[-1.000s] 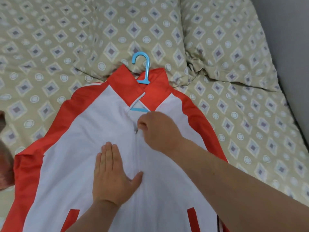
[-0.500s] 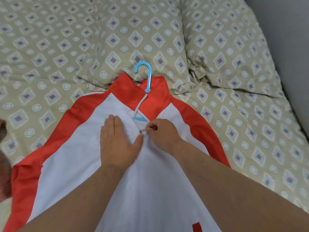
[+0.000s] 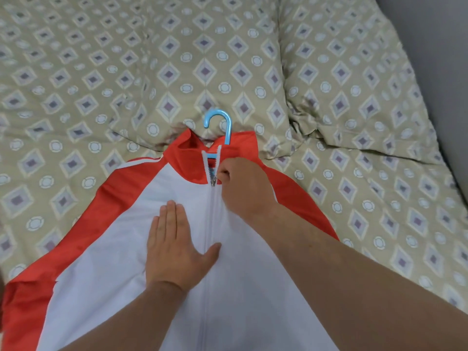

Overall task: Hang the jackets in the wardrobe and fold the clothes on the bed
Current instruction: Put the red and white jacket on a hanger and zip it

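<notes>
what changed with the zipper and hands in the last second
The right hand, pinching the zipper pull, drew it up to the base of the collar, closing more of the jacket. The left hand slid up beside the zipper, then back down the white panel. Unchanged: the pinch, the flat left hand, and the jacket on its blue hanger on the bed.

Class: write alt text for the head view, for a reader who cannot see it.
A person's right hand pinches the zipper pull near the collar of a white-and-red jacket, while the left hand presses flat on its front. The jacket, on a blue hanger, lies on a patterned beige bed.
</notes>
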